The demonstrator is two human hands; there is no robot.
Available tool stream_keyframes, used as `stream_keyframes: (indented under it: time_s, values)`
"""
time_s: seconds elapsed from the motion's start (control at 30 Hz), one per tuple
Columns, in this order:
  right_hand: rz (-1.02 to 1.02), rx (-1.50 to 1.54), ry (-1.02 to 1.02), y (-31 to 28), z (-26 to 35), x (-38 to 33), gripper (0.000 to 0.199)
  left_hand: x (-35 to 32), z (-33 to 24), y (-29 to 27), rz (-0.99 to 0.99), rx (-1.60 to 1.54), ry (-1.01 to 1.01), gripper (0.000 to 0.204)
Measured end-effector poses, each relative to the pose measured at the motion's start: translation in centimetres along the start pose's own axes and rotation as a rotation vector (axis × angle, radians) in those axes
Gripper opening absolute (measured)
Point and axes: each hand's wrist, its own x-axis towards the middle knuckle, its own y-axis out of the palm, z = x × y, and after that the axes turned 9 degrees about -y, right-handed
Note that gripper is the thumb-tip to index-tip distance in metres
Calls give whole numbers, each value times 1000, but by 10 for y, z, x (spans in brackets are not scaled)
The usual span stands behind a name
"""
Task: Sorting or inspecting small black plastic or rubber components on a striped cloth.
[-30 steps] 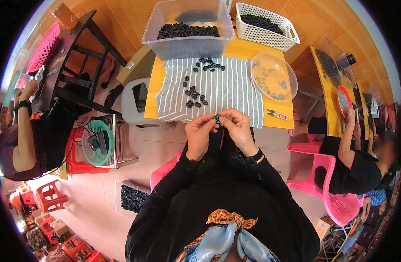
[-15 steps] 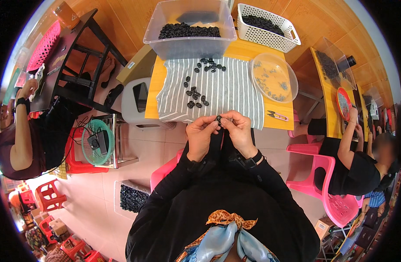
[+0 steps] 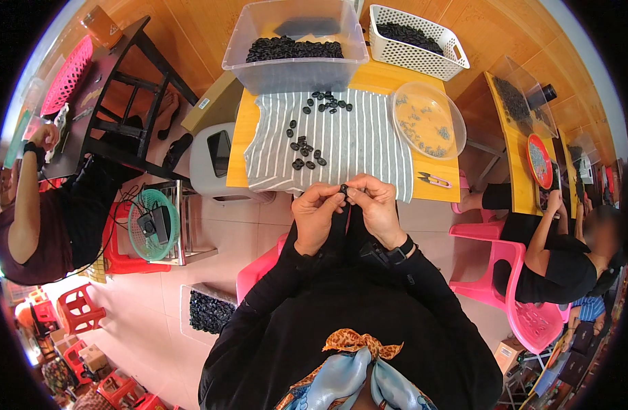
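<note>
Head-worn fisheye looks down (wide, edges bent): hands [image 3: 315, 216] near, table [image 3: 380, 76] beyond.

Held blk pc [image 3: 344, 188] too small for detail; scarf [image 3: 348, 372] cut off @ btm edge.

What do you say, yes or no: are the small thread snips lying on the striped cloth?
No, the small thread snips lie on the yellow table, just beyond the right edge of the striped cloth.
</note>
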Motion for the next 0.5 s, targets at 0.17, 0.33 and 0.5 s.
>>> stream_keyframes:
  time_s: [0.17, 0.33, 0.5]
  values:
    - [-85, 98, 102, -1, -6, -1, 10, 3, 2, 2, -25, 20, -51, 16]
    - [-108, 37, 46, 1, -8, -3, 10, 2, -2, 2, -33, 51, -113, 17]
    - [-122, -110, -26, 9, -7, -7, 11, 1, -1, -1, -65, 46, -153, 18]
